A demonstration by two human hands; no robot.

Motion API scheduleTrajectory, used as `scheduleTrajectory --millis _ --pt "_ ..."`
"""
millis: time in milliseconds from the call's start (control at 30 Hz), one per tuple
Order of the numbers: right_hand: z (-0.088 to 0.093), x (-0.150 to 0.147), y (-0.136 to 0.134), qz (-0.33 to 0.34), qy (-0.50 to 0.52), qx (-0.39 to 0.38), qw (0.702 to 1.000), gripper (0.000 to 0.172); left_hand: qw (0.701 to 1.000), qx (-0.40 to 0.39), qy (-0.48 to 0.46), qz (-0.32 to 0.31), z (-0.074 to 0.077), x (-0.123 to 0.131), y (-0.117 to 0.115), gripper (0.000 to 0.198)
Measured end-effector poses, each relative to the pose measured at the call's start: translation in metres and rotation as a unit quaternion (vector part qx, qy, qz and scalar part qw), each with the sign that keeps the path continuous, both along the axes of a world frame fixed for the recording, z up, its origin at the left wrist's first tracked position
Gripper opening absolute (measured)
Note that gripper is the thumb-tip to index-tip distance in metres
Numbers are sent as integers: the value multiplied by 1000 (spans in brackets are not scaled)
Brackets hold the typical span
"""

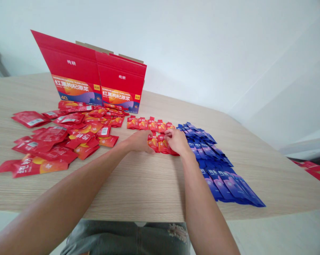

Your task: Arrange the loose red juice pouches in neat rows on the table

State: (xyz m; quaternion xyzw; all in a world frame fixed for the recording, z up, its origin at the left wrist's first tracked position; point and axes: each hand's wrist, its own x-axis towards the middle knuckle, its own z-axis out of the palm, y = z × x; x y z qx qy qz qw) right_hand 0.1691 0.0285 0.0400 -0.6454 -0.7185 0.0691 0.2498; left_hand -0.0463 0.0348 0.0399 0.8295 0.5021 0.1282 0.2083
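Observation:
Both my hands meet at the middle of the wooden table [149,184]. My left hand [140,141] and my right hand [177,141] pinch a small bunch of red pouches [157,142] between them, standing on the table. Just behind lies a short row of red pouches [149,124], overlapping side by side. To the right of my right hand stretches a long overlapped row of blue pouches [218,168]. A loose pile of red pouches [61,138] is spread out to the left.
Two open red cartons [98,76] stand at the back of the table, lids raised. The table's front edge is close to my lap. More red packaging [315,171] shows on a lower surface at the far right. A white wall stands behind.

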Motion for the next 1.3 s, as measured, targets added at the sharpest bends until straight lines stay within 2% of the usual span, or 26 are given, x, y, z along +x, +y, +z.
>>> scheduleTrajectory --millis 200,367,533,667,767,833,1000,1067,1133,1300 --pt "-1 -7 -1 0 10 27 1000 18 1000 2 -8 2 1 2 -3 83" --pt "7 -26 -5 13 39 82 996 17 1000 -6 -19 10 17 -4 -9 74" --pt "8 -45 -10 29 103 152 983 15 995 64 66 37 44 -39 -6 59" --pt "-1 -64 -15 70 125 143 979 16 981 75 161 80 56 -77 -5 54" --pt "-5 -89 -20 132 108 92 981 16 975 63 172 126 53 -101 -1 41" --pt "-3 -111 -22 182 71 52 979 16 972 70 166 152 48 -113 5 43" --pt "8 -169 -23 301 18 -25 953 52 975 49 168 140 36 -129 18 41" --pt "9 -187 -23 301 18 -49 952 69 974 37 177 138 33 -132 19 39" --pt "8 -200 -23 274 1 -68 959 78 972 35 181 143 32 -134 19 40" --pt "8 -203 -26 246 -39 -61 967 66 974 36 148 169 32 -138 18 31"
